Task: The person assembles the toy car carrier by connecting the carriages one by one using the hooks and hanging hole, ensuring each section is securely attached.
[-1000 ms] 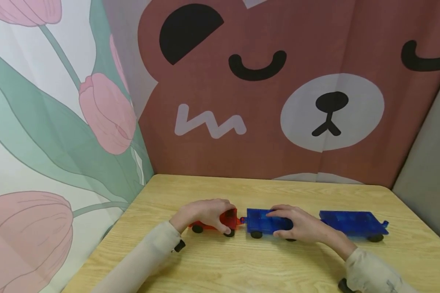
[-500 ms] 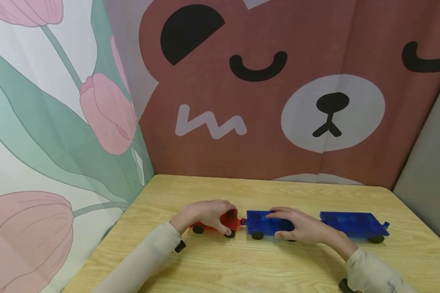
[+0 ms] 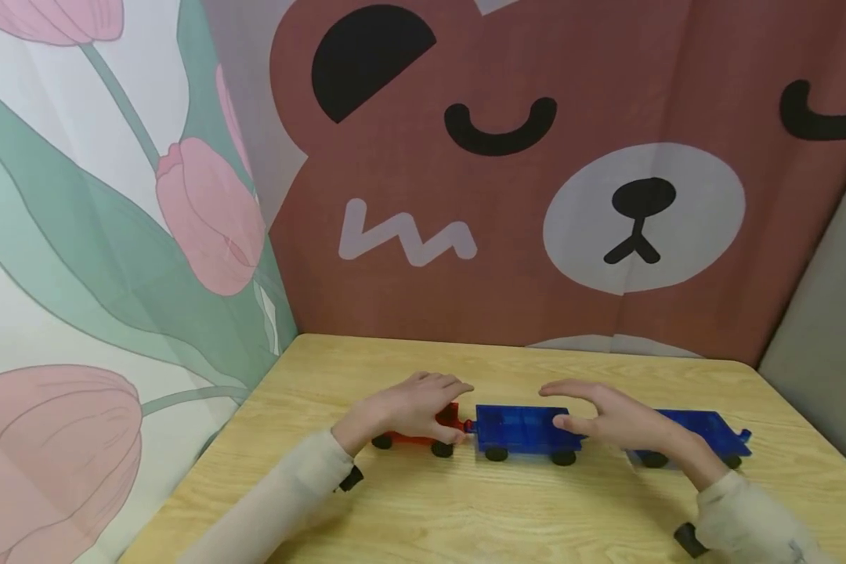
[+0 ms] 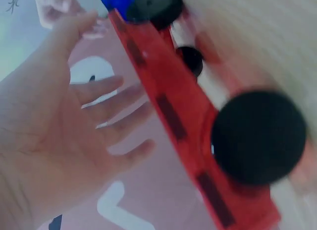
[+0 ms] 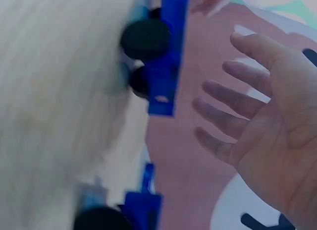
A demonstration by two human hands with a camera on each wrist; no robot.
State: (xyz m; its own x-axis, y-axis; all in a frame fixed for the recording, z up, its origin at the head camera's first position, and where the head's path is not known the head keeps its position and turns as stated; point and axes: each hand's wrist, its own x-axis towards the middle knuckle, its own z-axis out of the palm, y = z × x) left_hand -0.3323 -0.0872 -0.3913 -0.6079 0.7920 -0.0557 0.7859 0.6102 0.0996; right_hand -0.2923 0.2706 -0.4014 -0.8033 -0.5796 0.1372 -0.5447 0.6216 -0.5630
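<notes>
In the head view, a translucent red toy vehicle (image 3: 412, 441) with black wheels stands on the table, hitched by a small coupling (image 3: 469, 426) to a translucent blue flatbed wagon (image 3: 511, 429). My left hand (image 3: 412, 406) hovers over the red vehicle and hides much of its top; the left wrist view shows spread fingers apart from its red side (image 4: 181, 103). Over the blue wagon's right end is my right hand (image 3: 616, 419), thumb overlapping it. In the right wrist view this hand's fingers are spread with nothing between them. A second blue wagon (image 3: 705, 427) stands behind the right wrist.
The wooden table (image 3: 423, 509) extends in front of the toys and to both sides. Behind it hangs a curtain with a bear print (image 3: 500, 274), and a tulip-print curtain (image 3: 77, 329) hangs at left. Black wrist devices (image 3: 689, 539) show under the sleeves.
Both hands have let go of the toys and lifted. The right hand has moved right, uncovering the first wagon's right wheel. The red vehicle and first wagon stay coupled, nearly where they were.
</notes>
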